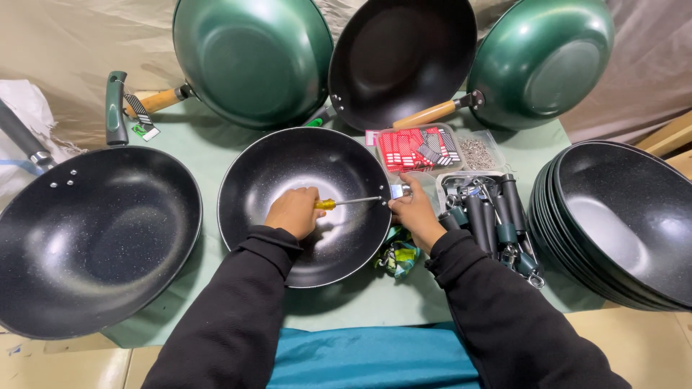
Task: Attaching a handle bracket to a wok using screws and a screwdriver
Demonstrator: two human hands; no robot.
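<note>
From up here I see the left hand w/ its grip clenched round the yellow handle of a screwdriver, sitting inside the black wok at centre of the surface. Key relation: the screwdriver's long axis runs approx. horizontal, handle at left, shaft pointing right toward the wok's right rim, where the tip meets the rim's metal bracket. So the work point lies to the right of the left grip, along the shaft.

The right hand is the nearer 1 to that point: it's right at the rim, grip pinched on the bracket from outside, fingers curled; can't tell exactly how tight. Both hands are on opposite ends of the same line, 1 inside the wok, 1 outside.

Just right of the right hand: a tray of dark handles, plus a box of small screws behind it.
</note>
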